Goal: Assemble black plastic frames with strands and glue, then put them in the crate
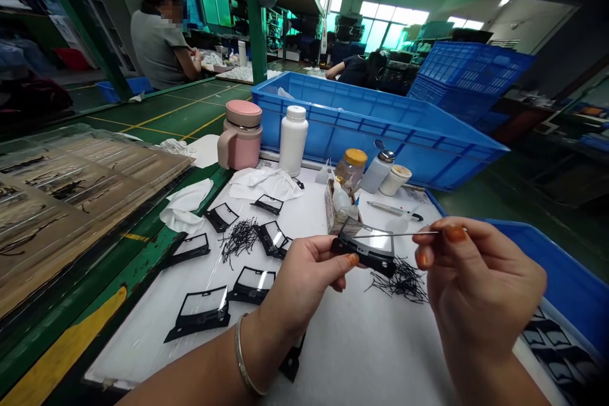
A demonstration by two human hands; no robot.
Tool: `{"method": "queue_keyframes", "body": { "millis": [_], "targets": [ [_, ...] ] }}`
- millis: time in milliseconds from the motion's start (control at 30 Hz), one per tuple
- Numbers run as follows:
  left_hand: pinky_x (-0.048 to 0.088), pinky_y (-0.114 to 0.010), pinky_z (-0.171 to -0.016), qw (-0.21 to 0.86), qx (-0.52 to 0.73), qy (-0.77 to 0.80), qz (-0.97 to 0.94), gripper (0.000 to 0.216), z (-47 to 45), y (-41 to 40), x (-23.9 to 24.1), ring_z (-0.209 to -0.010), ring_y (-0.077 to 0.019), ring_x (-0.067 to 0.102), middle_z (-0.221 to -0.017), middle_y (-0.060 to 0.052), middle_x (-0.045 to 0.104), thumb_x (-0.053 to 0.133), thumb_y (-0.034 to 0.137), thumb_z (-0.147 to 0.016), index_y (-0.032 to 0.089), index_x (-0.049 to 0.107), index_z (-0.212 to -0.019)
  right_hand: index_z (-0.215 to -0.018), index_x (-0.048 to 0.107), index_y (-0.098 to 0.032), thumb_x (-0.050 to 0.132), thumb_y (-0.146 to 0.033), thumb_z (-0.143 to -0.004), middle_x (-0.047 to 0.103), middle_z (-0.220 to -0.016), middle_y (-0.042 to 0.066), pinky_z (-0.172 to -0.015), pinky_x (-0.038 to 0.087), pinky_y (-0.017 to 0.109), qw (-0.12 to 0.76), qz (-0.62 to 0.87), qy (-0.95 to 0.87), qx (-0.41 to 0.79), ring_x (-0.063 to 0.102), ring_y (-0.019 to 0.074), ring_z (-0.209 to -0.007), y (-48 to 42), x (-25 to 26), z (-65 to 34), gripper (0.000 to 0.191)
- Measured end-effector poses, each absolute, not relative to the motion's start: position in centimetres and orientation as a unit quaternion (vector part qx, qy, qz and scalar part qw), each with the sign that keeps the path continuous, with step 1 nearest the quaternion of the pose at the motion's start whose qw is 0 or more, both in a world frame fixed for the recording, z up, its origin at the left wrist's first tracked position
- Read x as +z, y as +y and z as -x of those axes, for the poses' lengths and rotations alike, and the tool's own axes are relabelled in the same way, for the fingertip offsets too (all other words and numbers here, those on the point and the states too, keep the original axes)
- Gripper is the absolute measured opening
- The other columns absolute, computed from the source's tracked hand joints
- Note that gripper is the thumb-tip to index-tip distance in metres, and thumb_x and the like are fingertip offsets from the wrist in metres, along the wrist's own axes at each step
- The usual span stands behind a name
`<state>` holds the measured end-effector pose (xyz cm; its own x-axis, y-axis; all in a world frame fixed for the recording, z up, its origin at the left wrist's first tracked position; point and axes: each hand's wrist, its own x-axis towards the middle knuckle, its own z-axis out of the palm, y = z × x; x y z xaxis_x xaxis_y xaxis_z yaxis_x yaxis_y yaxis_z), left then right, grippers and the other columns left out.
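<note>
My left hand [304, 273] is closed on a small black frame with a clear window [368, 244], held above the white work mat [361, 342]. A bracelet sits on that wrist. My right hand [471, 279] pinches a thin metal pin [394, 235] between thumb and forefinger, and the pin's tip lies across the top of the frame. Below the frame a heap of thin black pins [402, 280] lies on the mat. Several more black frames [202, 314] are scattered to the left, with a second pile of pins [239, 238] among them.
A pink lidded mug [240, 134], white bottle [292, 139], yellow-capped jar [352, 168] and small dispensers stand at the back, before a blue crate [380, 133]. Clear trays of parts [71, 190] lie left. White cloths [188, 206] and tweezers [394, 209] rest on the mat. Other people work behind.
</note>
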<state>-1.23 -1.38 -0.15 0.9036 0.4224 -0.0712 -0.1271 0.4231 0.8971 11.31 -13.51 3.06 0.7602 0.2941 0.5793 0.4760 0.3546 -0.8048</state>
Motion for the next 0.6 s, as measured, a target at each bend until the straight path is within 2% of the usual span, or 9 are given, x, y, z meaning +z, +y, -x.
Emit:
{"method": "queue_keyframes", "body": {
  "millis": [267, 600],
  "targets": [
    [0.038, -0.018, -0.055, 0.829, 0.168, 0.148, -0.513, 0.016, 1.31, -1.52, -0.02, -0.059, -0.0067, 0.045, -0.081, -0.006, 0.066, 0.069, 0.023, -0.081, 0.01, 0.073, -0.09, -0.085, 0.075, -0.018, 0.071, -0.019, -0.082, 0.068, -0.071, 0.005, -0.043, 0.043, 0.029, 0.744, 0.567, -0.346, -0.073, 0.06, 0.0162, -0.053, -13.26, 2.86, -11.02, 0.005],
    [0.037, -0.018, -0.055, 0.829, 0.166, 0.142, -0.515, 0.011, 1.3, -1.58, 0.19, -0.059, -0.0071, 0.044, -0.073, -0.003, 0.062, 0.067, 0.021, -0.082, 0.011, 0.072, -0.084, -0.085, 0.074, -0.018, 0.072, -0.021, -0.081, 0.069, -0.071, 0.005, -0.043, 0.043, 0.029, 0.735, 0.577, -0.348, -0.081, 0.058, 0.0151, -0.048, -13.28, 2.71, -10.97, 0.006]
  ]
}}
